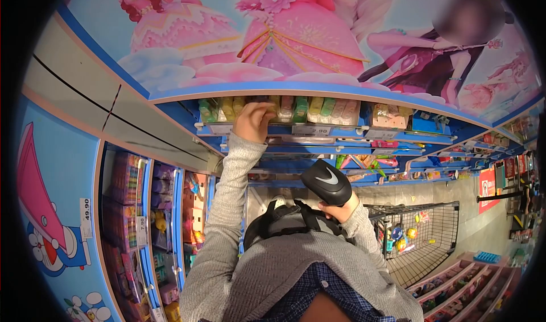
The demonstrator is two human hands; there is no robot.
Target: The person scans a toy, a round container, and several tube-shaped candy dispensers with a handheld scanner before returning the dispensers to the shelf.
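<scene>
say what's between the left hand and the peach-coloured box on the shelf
In the head view, a row of small yellow, green and pink items stands between the left hand and that box.

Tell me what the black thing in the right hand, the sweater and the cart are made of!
Black thing in the right hand: probably plastic, smooth with soft shine.
Gray sweater: matte knit, from its fine texture; fiber unclear.
Shopping cart: probably dark-coated metal wire, from its thin crossing bars.
</scene>
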